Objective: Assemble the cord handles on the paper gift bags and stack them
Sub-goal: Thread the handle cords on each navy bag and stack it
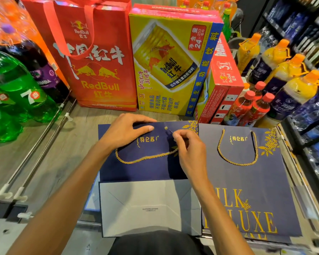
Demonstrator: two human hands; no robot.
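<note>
Navy bag (145, 172) lies flat at centre, bottom flap folded up w/ pale underside showing. L hand (125, 131) rests on bag's top-left part, fingers nearly straight, thumb tip just short of the eyelet (166, 127). R hand (190, 151) on bag's right part, fingertips pinched together on end of gold cord (142, 159), just below the eyelet. Rest of cord sags across bag's face toward L wrist. 2nd bag (243, 181) just right of navy bag, looped handle fitted. Red Bull carton (169, 70) stands behind.
</note>
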